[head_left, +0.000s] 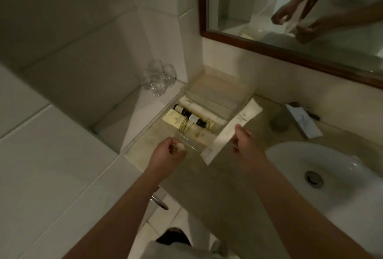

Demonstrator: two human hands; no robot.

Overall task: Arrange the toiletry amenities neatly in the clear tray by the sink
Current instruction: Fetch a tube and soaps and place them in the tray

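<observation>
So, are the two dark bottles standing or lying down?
Lying down: both dark bottles rest on their sides, end to end, in the clear tray.

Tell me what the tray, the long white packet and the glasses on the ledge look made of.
Tray: clear hard plastic, probably acrylic; the counter shows through. Long white packet, held by the right hand: matte paper or soft plastic. Glasses: clear glass, by their bright glints.
</observation>
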